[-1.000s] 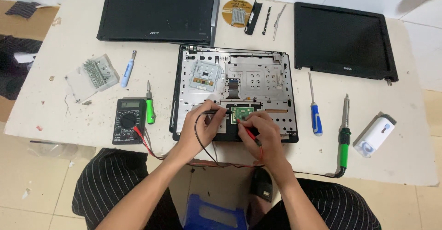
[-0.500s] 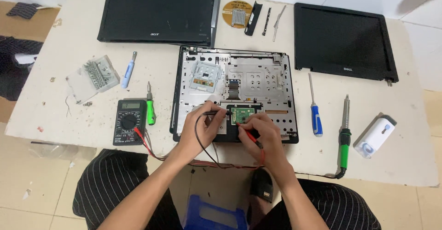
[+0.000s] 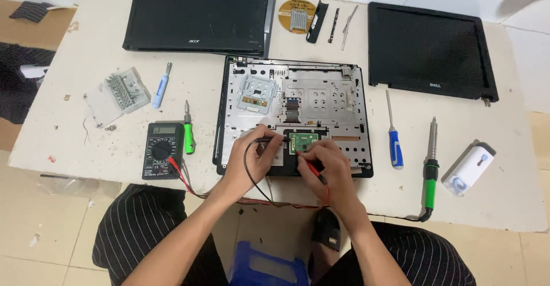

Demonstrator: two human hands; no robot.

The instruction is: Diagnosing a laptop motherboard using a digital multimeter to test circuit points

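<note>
Small green circuit board (image 3: 302,143) seated in front recess of stripped laptop base (image 3: 298,100), mid-bench, exposed for probing. Left hand (image 3: 250,159) pinching black probe (image 3: 270,140), tip laid toward board's left edge. Right hand (image 3: 331,168) pinching red probe (image 3: 309,167) pen-fashion, tip at board's lower edge. Both leads trailing left to multimeter (image 3: 162,149), display turned toward wearer. 2 screwdrivers, soldering iron (image 3: 429,168) parked aside on bench (image 3: 504,165), within reach.

My right hand (image 3: 332,168) covers the red probe's (image 3: 309,167) handle and the lower right of the green board (image 3: 302,142). Multimeter (image 3: 163,149) display too small to read. Black laptop lid (image 3: 197,14) cut by top edge.
</note>
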